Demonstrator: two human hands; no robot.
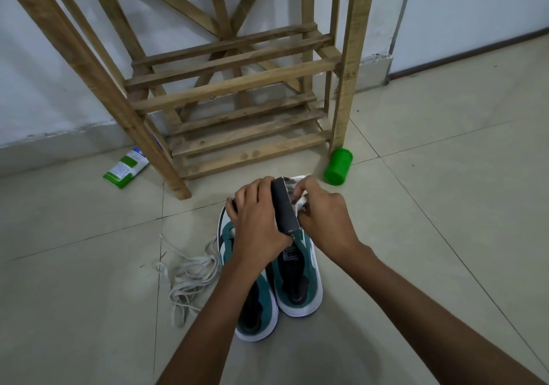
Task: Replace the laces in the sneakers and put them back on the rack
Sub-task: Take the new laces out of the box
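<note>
Left hand (258, 218) grips dark tongue (285, 210) of right sneaker (300, 277), right hand (322, 216) pinches something pale beside it; old laces (190, 277) lie left on floor (416, 176).

You're down on a home's tiled floor (445, 206), by a plain white wall (44, 87), facing a slatted wooden shoe rack (231, 87).

Both forearms are bare, with no sleeves, watch or rings visible.

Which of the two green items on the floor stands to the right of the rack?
The green cylindrical container, by the rack's right leg; the green-and-white packet lies flat at its left.
</note>
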